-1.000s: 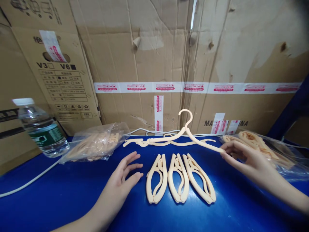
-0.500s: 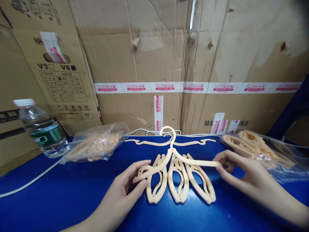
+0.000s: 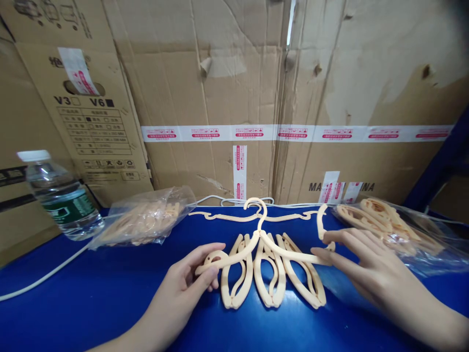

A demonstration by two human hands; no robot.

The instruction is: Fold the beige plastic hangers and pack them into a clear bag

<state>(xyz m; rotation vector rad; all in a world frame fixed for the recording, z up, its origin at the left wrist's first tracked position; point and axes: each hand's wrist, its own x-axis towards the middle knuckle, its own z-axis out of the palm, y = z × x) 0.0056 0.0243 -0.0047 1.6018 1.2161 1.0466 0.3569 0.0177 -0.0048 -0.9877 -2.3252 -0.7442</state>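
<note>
A cream plastic folding hanger (image 3: 262,240) is held above the blue table (image 3: 91,298), hook upward. My left hand (image 3: 190,278) pinches its left arm end. My right hand (image 3: 357,259) grips its right arm, whose tip is bent upward at the hinge. Under the hanger lie three folded hangers (image 3: 271,271) side by side. Another unfolded hanger (image 3: 220,215) lies flat at the back of the table.
A plastic bag of folded hangers (image 3: 144,220) lies at the left, a second bag (image 3: 388,222) at the right. A water bottle (image 3: 58,195) stands far left. Cardboard boxes (image 3: 238,98) wall off the back. A white cable (image 3: 47,276) runs along the table.
The hanger was carried from the back toward me over the folded ones. My left hand took hold of its left end. The right arm tip has folded upward.
</note>
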